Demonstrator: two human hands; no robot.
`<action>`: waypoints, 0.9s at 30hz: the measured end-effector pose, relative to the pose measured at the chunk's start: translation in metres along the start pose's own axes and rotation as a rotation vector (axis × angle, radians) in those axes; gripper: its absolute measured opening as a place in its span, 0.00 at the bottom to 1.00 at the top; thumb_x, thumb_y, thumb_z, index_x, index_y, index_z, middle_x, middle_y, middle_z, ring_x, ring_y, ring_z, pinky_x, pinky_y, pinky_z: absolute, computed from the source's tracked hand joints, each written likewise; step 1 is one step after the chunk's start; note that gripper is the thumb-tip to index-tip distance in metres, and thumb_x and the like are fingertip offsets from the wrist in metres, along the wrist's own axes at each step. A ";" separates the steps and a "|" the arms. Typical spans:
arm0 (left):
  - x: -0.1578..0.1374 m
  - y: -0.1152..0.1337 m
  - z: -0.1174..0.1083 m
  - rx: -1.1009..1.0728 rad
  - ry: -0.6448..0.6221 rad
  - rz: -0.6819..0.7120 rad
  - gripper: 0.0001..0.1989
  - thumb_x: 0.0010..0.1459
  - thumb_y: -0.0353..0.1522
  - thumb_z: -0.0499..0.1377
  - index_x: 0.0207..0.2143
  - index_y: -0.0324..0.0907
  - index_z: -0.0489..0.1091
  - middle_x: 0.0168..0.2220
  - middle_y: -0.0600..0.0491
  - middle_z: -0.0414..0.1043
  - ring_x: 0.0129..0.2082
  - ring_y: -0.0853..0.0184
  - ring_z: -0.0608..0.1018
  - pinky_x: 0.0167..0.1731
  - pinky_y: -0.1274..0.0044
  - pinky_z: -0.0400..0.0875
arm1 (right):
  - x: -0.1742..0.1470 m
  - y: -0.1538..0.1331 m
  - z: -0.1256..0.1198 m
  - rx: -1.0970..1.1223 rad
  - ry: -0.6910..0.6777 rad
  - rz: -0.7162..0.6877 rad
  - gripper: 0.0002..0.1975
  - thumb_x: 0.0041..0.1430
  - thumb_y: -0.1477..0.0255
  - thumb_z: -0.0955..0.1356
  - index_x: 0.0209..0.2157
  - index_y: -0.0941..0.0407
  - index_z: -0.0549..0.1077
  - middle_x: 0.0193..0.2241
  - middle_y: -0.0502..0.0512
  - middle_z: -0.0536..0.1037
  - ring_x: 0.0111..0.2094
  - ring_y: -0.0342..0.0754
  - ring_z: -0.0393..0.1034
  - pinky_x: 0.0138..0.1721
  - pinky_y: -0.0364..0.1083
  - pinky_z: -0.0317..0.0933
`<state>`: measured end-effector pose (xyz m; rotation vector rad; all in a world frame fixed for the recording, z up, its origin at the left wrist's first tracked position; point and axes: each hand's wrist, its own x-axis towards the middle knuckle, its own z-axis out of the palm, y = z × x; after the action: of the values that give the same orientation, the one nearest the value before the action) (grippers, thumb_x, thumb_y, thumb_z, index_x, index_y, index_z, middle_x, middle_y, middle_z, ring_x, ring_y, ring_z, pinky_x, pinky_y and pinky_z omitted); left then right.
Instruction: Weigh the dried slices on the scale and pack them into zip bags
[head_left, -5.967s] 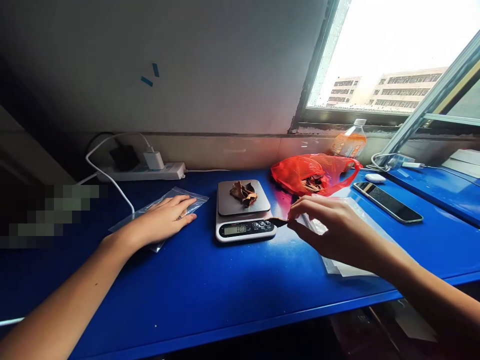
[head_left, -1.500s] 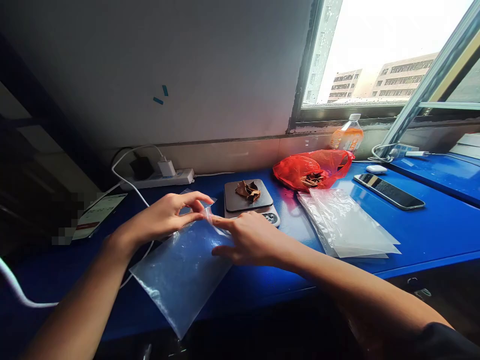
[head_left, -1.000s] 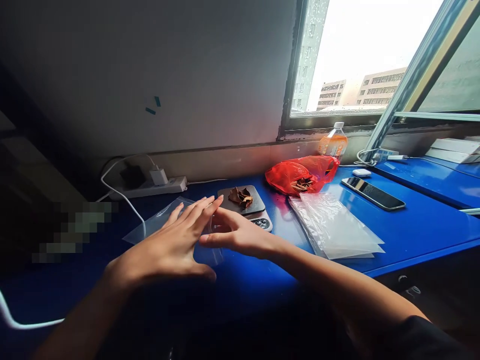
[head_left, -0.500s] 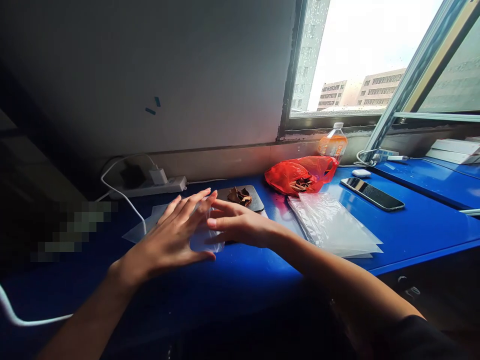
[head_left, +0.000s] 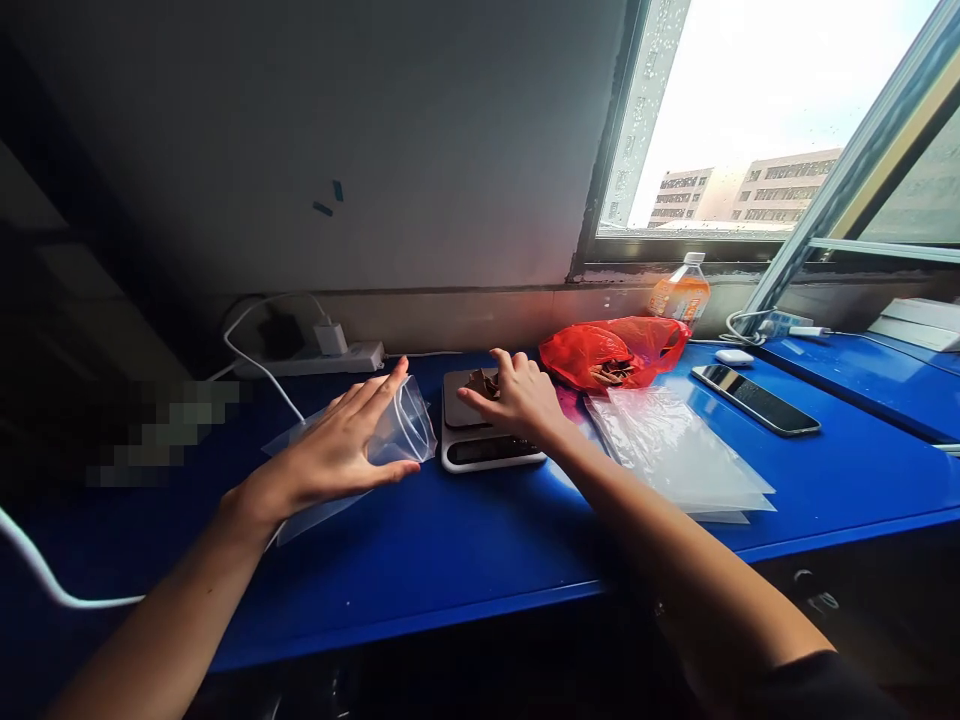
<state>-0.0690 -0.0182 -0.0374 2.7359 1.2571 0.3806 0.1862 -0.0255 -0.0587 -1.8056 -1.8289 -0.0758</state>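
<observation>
My left hand (head_left: 326,445) is wrapped around a clear plastic bag (head_left: 409,425), thumb and fingers set apart on either side of its mouth, which gapes toward the right. My right hand (head_left: 521,395) hovers over the kitchen scale (head_left: 457,410), its thumb and fingers spread around brown dried pieces (head_left: 480,382) that look like dried peel. Whether the fingertips touch the pieces, I cannot tell; the hand hides part of them. The scale's dark display (head_left: 484,452) faces me, its reading too faint to make out.
Right of the scale lie a red plastic bag (head_left: 574,352) with more dried pieces and a stack of clear bags (head_left: 667,455). Beyond are an orange drink bottle (head_left: 681,297), a phone (head_left: 756,400) and a white case (head_left: 733,357). A power strip (head_left: 364,356) with white cables runs along the wall.
My right hand has moved from the plastic bag's mouth, beside my left hand, over to the dried pieces on the scale. The bag stays with my left hand; the view has shifted slightly.
</observation>
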 end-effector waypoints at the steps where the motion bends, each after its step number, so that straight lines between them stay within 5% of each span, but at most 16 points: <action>1: 0.000 0.001 0.000 -0.014 0.001 0.006 0.55 0.53 0.56 0.59 0.69 0.53 0.26 0.70 0.44 0.44 0.68 0.43 0.51 0.61 0.48 0.52 | 0.002 0.000 0.004 -0.053 -0.043 -0.005 0.34 0.58 0.47 0.64 0.55 0.59 0.67 0.46 0.68 0.72 0.49 0.60 0.66 0.45 0.53 0.61; 5: 0.001 0.004 0.004 -0.019 0.001 0.089 0.54 0.54 0.54 0.60 0.69 0.53 0.27 0.70 0.44 0.43 0.68 0.46 0.51 0.63 0.50 0.49 | 0.005 0.000 0.011 -0.104 -0.102 -0.061 0.20 0.66 0.58 0.59 0.47 0.55 0.74 0.44 0.63 0.73 0.43 0.53 0.70 0.38 0.48 0.61; 15: 0.006 0.004 0.010 -0.083 -0.030 0.061 0.55 0.53 0.52 0.61 0.70 0.50 0.29 0.70 0.41 0.42 0.69 0.46 0.49 0.64 0.50 0.49 | 0.004 0.008 0.010 0.027 -0.005 -0.112 0.16 0.62 0.59 0.64 0.35 0.58 0.74 0.35 0.56 0.74 0.32 0.44 0.66 0.33 0.43 0.55; 23: 0.004 0.005 0.012 -0.371 -0.011 0.127 0.58 0.47 0.48 0.67 0.70 0.49 0.35 0.70 0.42 0.46 0.67 0.49 0.57 0.62 0.58 0.60 | -0.013 -0.035 -0.017 0.349 -0.232 -0.643 0.09 0.56 0.67 0.71 0.28 0.58 0.73 0.28 0.48 0.68 0.27 0.38 0.59 0.31 0.40 0.53; 25: 0.004 0.007 0.011 -0.431 -0.022 0.134 0.58 0.46 0.47 0.68 0.70 0.48 0.37 0.70 0.42 0.44 0.67 0.48 0.56 0.62 0.58 0.59 | -0.011 -0.044 -0.020 0.353 -0.286 -0.638 0.05 0.54 0.70 0.72 0.28 0.57 0.74 0.28 0.48 0.70 0.27 0.38 0.60 0.32 0.39 0.54; 27: 0.004 0.008 0.010 -0.495 -0.025 0.127 0.58 0.46 0.47 0.68 0.70 0.47 0.36 0.71 0.42 0.41 0.67 0.48 0.55 0.63 0.58 0.58 | -0.008 -0.051 -0.020 0.434 -0.322 -0.490 0.07 0.54 0.68 0.72 0.30 0.57 0.75 0.27 0.48 0.71 0.26 0.38 0.62 0.30 0.39 0.54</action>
<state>-0.0579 -0.0203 -0.0448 2.3866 0.8423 0.5783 0.1452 -0.0452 -0.0280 -1.0947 -2.2648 0.4189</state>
